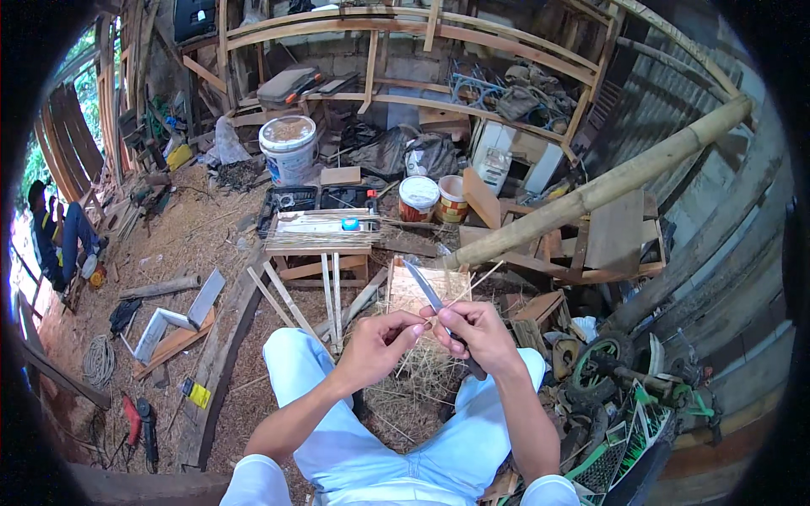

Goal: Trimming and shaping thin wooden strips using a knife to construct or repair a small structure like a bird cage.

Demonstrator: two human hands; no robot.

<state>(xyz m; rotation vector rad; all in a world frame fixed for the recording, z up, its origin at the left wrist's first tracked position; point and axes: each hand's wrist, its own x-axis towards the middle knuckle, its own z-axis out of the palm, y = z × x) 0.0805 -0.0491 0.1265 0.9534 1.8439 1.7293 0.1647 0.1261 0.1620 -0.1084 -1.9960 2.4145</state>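
Your knife (423,285) is mid-frame, up above your knees. Tip points to the upper left; long axis runs diagonally, from the handle end at lower right, over your right thigh, to the tip. Right hand (479,335): fingers wrapped around the handle, firm hold. Left hand (378,341): thumb and index pinching a thin strip (477,282) just beside the blade. The strip slants to the upper right, crossing the knife's line. Exact contact between blade and strip: can't tell, fingers cover it.

Below your hands, between the knees: pile of shavings (424,377).

Containers: large white bucket (288,158), upper centre-left, brown material on top; can't tell if that's contents or a dirty lid. Two smaller buckets side by side, right of it: the left paint bucket (418,201) shows a whitish top, the right brown-and-white bucket (453,202) is open, inside unclear. Black tool case (291,200) near centre, behind the low wooden stand (317,244). On that stand: a bundle of thin sticks and a blue tape measure (350,224).

Bamboo pole (607,184) runs diagonally from centre to upper right.
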